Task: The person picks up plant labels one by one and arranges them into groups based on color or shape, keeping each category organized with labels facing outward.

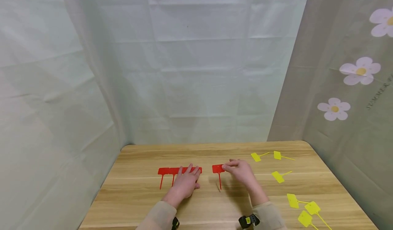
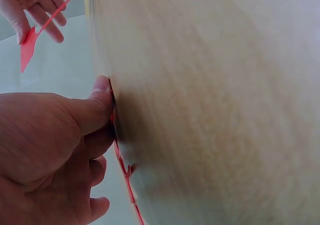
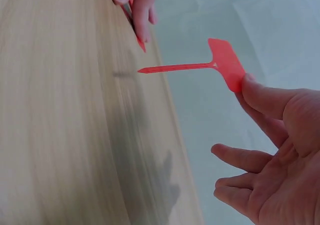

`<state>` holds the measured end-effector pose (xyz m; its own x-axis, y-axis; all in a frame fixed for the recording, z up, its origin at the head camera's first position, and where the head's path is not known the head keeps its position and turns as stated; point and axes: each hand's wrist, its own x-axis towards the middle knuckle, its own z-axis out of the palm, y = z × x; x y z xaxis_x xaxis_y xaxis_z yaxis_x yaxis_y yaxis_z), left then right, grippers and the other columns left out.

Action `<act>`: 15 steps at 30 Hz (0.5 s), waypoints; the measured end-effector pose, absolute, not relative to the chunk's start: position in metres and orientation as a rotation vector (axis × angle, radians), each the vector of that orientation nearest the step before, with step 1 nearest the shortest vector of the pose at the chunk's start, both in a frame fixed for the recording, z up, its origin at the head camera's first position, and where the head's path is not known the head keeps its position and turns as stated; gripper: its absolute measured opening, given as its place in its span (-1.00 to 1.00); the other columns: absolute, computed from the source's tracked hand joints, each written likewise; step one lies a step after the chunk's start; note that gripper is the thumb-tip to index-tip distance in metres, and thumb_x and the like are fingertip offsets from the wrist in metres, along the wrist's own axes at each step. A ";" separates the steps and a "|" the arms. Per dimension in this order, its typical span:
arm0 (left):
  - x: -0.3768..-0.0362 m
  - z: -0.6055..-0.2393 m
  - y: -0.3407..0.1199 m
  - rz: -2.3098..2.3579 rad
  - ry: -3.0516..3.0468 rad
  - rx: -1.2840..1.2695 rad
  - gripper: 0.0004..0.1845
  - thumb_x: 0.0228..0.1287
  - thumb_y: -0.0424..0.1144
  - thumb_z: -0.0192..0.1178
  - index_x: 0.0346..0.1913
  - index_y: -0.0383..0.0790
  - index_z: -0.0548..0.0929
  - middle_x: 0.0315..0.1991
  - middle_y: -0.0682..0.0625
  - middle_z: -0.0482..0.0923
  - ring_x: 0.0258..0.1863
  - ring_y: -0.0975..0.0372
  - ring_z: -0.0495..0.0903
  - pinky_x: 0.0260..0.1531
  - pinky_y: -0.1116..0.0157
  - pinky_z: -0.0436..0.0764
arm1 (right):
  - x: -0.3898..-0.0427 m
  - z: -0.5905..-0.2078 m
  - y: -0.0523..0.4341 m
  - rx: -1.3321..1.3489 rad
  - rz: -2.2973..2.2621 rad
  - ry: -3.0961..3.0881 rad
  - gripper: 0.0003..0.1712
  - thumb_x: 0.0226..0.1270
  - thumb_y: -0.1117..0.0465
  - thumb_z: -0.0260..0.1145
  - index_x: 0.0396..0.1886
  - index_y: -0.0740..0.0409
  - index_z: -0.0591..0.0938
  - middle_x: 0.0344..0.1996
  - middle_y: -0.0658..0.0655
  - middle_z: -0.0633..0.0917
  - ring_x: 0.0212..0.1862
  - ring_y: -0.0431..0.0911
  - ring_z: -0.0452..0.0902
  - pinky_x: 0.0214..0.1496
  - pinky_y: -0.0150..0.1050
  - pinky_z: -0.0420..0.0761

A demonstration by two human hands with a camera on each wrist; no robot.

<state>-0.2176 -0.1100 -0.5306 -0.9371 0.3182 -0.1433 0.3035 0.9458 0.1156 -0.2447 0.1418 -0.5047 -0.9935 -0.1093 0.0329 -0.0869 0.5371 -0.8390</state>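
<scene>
A strip of joined red plastic tags (image 1: 172, 171) lies on the wooden table (image 1: 215, 209), stems toward me. My left hand (image 1: 186, 182) lies flat on the strip's right end, fingers straight, thumb pressed to the table (image 2: 102, 97). My right hand (image 1: 239, 170) pinches a single red tag (image 1: 218, 169) by its flat head and holds it just above the table, right of the strip. In the right wrist view the single tag (image 3: 220, 62) sticks out from the fingertips (image 3: 252, 92), stem toward the left hand (image 3: 135, 0).
Several loose yellow tags lie on the right side of the table: two at the back (image 1: 273, 155), one in the middle (image 1: 278, 176), three near the front right edge (image 1: 304, 208). Cloth backdrops close in the back and sides.
</scene>
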 end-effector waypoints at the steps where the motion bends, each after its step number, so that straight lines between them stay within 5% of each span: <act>1: -0.217 -0.531 -0.110 0.137 2.940 0.470 -0.29 0.44 0.00 0.38 0.55 -0.18 0.51 0.59 -0.06 0.38 0.66 -0.08 0.14 0.58 -0.28 0.07 | -0.245 -0.506 0.140 -0.175 -1.492 2.734 -0.83 0.41 0.15 0.54 -0.18 0.17 0.90 0.29 0.45 0.65 0.48 0.51 0.33 0.51 0.39 0.30; 15: -0.216 -0.529 -0.109 0.085 2.951 0.489 -0.32 0.48 -0.01 0.34 0.56 -0.19 0.51 0.60 -0.04 0.37 0.66 -0.05 0.14 0.57 -0.27 0.11 | -0.250 -0.513 0.122 -0.166 -1.540 2.705 -0.82 0.41 0.11 0.55 -0.23 0.14 0.90 0.38 0.44 0.59 0.48 0.45 0.37 0.44 0.31 0.44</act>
